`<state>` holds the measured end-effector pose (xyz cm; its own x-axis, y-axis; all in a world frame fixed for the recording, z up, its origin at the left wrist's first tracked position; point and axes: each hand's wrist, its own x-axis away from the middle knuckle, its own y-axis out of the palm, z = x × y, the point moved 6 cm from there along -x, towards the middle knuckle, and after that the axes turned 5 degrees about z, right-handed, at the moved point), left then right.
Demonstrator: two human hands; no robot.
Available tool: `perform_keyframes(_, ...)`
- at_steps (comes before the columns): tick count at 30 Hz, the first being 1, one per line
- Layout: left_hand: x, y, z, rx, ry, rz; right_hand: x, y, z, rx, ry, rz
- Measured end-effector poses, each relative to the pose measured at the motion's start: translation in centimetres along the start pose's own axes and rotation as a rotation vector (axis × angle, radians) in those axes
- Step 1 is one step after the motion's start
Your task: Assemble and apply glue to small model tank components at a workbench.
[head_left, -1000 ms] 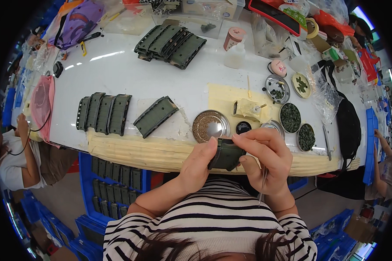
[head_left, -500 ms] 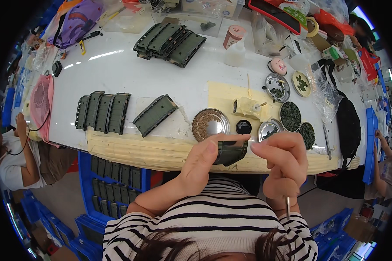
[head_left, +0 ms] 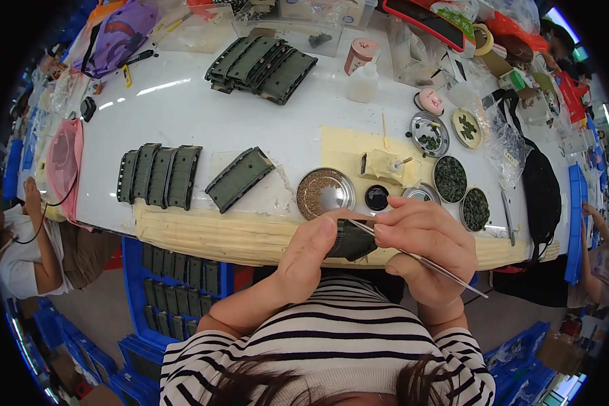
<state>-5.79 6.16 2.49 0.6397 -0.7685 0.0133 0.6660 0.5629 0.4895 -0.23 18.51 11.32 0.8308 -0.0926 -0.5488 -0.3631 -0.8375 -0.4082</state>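
Over the table's front edge, my left hand point(head_left: 304, 259) grips a dark green curved, ribbed piece point(head_left: 351, 245). Part of it is covered by my fingers. A slim metal tool point(head_left: 446, 273) is pinched in my right hand point(head_left: 430, 247), its thin tip reaching the piece's upper edge; whether it is a pick or tweezers I cannot tell. Just beyond my hands are a small black pot point(head_left: 377, 197), a metal dish of brown grains point(head_left: 315, 196) and a partly hidden metal dish point(head_left: 423, 192). Round tins of dark green bits point(head_left: 450, 178) stand to the right.
Similar green pieces point(head_left: 159, 174) lie at left, with one single piece point(head_left: 239, 178) beside them and a stack point(head_left: 262, 66) farther back. A yellow-wrapped block point(head_left: 384, 167), a white bottle point(head_left: 365, 83) and a black bag point(head_left: 543, 193) stand around. Below the table, a blue crate point(head_left: 226, 279) holds more pieces.
My right hand has turned and brought the metal tool across so its tip meets the green piece; before, the tool hung down from that hand. My left hand keeps its grip almost unmoved.
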Motion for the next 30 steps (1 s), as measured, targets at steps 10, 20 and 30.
perform_keyframes(10,0.2,-0.5,-0.8,-0.024,-0.038,-0.007,0.0,0.5,0.5,-0.041,0.009,-0.01)
perform_keyframes(20,0.2,-0.5,-0.9,0.011,-0.015,0.047,-0.2,0.8,0.4,-0.032,0.025,-0.048)
perform_keyframes(30,-0.7,-1.5,-1.7,0.217,-0.086,0.163,1.0,-2.7,2.6,-0.131,0.029,0.457)
